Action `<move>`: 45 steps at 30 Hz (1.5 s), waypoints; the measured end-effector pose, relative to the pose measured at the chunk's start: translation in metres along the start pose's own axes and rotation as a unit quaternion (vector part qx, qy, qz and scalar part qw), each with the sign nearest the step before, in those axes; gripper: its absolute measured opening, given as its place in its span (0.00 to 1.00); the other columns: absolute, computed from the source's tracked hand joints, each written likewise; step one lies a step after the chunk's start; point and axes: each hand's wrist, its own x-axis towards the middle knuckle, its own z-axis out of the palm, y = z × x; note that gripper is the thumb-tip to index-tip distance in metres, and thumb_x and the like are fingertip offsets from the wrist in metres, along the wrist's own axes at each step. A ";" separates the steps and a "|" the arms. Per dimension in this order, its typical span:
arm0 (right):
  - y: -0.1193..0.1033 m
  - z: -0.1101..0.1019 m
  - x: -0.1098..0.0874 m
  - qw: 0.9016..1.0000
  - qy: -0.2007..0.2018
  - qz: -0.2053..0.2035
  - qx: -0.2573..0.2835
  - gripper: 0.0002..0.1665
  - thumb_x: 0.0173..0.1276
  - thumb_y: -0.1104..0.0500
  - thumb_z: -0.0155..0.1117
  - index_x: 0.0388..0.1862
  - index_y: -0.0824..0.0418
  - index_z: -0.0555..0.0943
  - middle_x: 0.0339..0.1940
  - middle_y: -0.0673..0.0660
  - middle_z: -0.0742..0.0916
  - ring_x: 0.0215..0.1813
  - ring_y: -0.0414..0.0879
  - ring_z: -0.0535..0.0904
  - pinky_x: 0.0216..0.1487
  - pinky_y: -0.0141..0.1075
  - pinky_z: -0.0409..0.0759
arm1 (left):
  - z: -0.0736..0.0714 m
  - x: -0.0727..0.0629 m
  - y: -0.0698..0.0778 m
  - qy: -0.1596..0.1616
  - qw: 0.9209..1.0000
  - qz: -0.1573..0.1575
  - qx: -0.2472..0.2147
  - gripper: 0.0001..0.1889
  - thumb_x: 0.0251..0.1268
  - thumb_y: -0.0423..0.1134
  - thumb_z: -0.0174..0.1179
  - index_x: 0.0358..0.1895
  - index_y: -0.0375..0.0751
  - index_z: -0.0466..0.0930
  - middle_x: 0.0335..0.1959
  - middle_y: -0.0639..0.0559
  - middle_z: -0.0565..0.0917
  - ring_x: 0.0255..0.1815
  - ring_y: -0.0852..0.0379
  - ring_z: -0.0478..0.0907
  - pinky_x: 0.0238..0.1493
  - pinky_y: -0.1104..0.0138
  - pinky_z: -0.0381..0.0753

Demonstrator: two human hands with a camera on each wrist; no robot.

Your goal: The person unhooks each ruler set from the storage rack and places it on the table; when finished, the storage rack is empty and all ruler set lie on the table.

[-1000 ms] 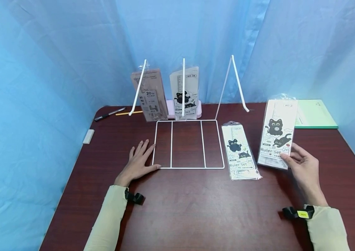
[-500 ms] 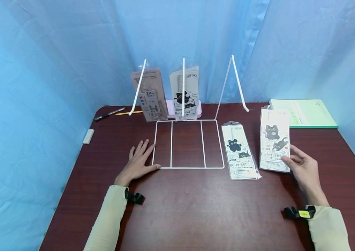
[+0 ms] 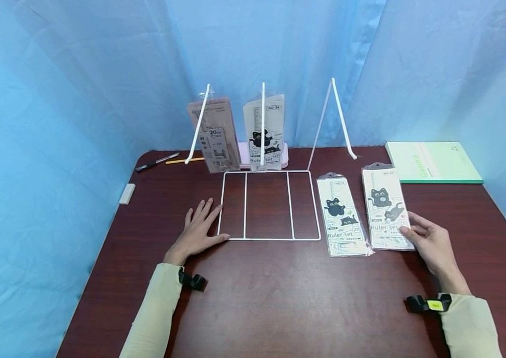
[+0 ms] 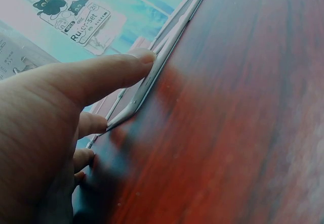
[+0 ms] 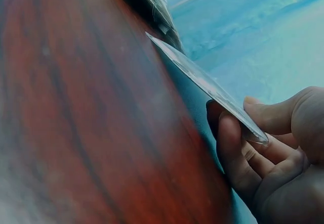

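My right hand (image 3: 432, 246) pinches the lower right edge of a packaged ruler set (image 3: 384, 209) with black cats on its card. In the right wrist view the pack (image 5: 207, 85) is seen edge-on, tilted, thumb on one face and fingers behind. Another ruler set (image 3: 341, 214) lies flat on the table just left of it. My left hand (image 3: 195, 231) spreads its fingers at the front left corner of a white wire rack (image 3: 271, 239); in the left wrist view the thumb touches the wire (image 4: 147, 82). From the rack's arms hang pink packs (image 3: 217, 134) and more cat ruler sets (image 3: 264, 132).
A green notebook (image 3: 436, 161) lies at the back right. On the left are a white eraser (image 3: 126, 194), a black pen (image 3: 156, 162) and a yellow pencil (image 3: 184, 160). A light purple object (image 3: 245, 155) is partly hidden behind the rack. Blue curtains (image 3: 101, 74) stand behind the table.
My right hand has lowered the ruler set and brought it left, beside the one on the table. More of the notebook shows now. My left hand has stayed put.
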 end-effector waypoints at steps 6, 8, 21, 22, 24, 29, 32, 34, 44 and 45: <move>0.000 0.000 0.000 0.999 -0.025 0.001 -0.038 0.33 0.76 0.57 0.59 0.72 0.74 0.67 0.25 0.24 0.80 0.27 0.26 0.80 0.27 0.24 0.77 | 0.000 0.001 0.000 -0.001 1.000 0.001 0.003 0.50 0.61 0.63 0.64 0.82 0.50 0.50 0.85 0.43 0.43 0.86 0.41 0.34 0.80 0.38 0.32; -0.001 0.000 0.000 0.998 -0.031 0.003 -0.049 0.33 0.76 0.56 0.58 0.73 0.74 0.67 0.26 0.28 0.82 0.27 0.26 0.80 0.27 0.24 0.78 | 0.000 0.001 0.000 -0.002 1.000 0.000 0.003 0.50 0.62 0.63 0.63 0.82 0.50 0.50 0.85 0.43 0.43 0.86 0.41 0.34 0.80 0.38 0.32; -0.014 0.002 -0.001 0.987 -0.044 -0.006 -0.155 0.34 0.75 0.49 0.61 0.70 0.70 0.72 0.44 0.72 0.89 0.30 0.17 0.71 0.31 0.22 0.67 | 0.000 0.000 -0.002 0.002 1.000 0.003 0.002 0.49 0.61 0.62 0.64 0.82 0.50 0.50 0.85 0.43 0.43 0.86 0.41 0.35 0.80 0.37 0.33; -0.015 0.002 -0.001 0.986 -0.044 -0.010 -0.158 0.33 0.74 0.49 0.61 0.70 0.70 0.73 0.44 0.72 0.89 0.30 0.17 0.71 0.31 0.22 0.67 | 0.000 0.000 -0.002 0.001 1.000 0.003 0.003 0.50 0.61 0.62 0.64 0.82 0.50 0.50 0.85 0.43 0.43 0.86 0.41 0.35 0.80 0.37 0.33; -0.016 0.002 -0.001 0.985 -0.040 -0.021 -0.165 0.32 0.74 0.51 0.62 0.68 0.70 0.75 0.43 0.70 0.90 0.30 0.16 0.70 0.32 0.22 0.67 | 0.000 0.000 -0.002 0.002 1.000 0.005 0.001 0.50 0.61 0.62 0.64 0.82 0.49 0.51 0.84 0.42 0.43 0.86 0.40 0.35 0.80 0.37 0.33; -0.016 0.005 -0.002 0.983 -0.028 -0.041 -0.177 0.28 0.71 0.54 0.65 0.62 0.71 0.79 0.41 0.69 0.89 0.29 0.18 0.70 0.30 0.21 0.68 | -0.001 0.000 0.000 0.001 1.000 0.003 -0.003 0.50 0.61 0.62 0.64 0.81 0.49 0.51 0.84 0.42 0.44 0.86 0.40 0.35 0.80 0.37 0.32; -0.016 0.006 -0.003 0.982 -0.024 -0.040 -0.184 0.27 0.71 0.54 0.66 0.61 0.71 0.79 0.41 0.68 0.88 0.29 0.18 0.68 0.29 0.21 0.67 | -0.001 0.000 0.000 0.001 1.000 0.002 -0.001 0.49 0.61 0.62 0.64 0.81 0.49 0.51 0.84 0.42 0.44 0.86 0.40 0.35 0.80 0.37 0.33; -0.016 0.007 -0.003 0.981 -0.023 -0.038 -0.190 0.27 0.71 0.53 0.66 0.61 0.71 0.80 0.42 0.67 0.88 0.29 0.18 0.68 0.29 0.21 0.67 | -0.001 0.000 0.000 0.002 1.000 0.002 0.002 0.49 0.62 0.62 0.64 0.81 0.49 0.51 0.84 0.42 0.44 0.85 0.39 0.36 0.80 0.37 0.33; -0.019 0.007 -0.004 0.974 -0.023 -0.055 -0.217 0.26 0.69 0.52 0.68 0.57 0.71 0.81 0.35 0.62 0.87 0.28 0.23 0.67 0.30 0.25 0.64 | -0.001 0.001 0.000 0.000 1.000 0.001 0.002 0.50 0.61 0.62 0.64 0.81 0.49 0.51 0.84 0.42 0.44 0.86 0.40 0.35 0.80 0.37 0.33; -0.019 0.007 -0.004 0.974 -0.023 -0.057 -0.219 0.26 0.69 0.52 0.68 0.56 0.71 0.81 0.34 0.62 0.87 0.28 0.24 0.67 0.31 0.26 0.64 | 0.000 0.000 0.000 0.000 1.000 0.002 0.001 0.50 0.61 0.62 0.64 0.81 0.49 0.51 0.84 0.42 0.44 0.86 0.40 0.35 0.80 0.37 0.33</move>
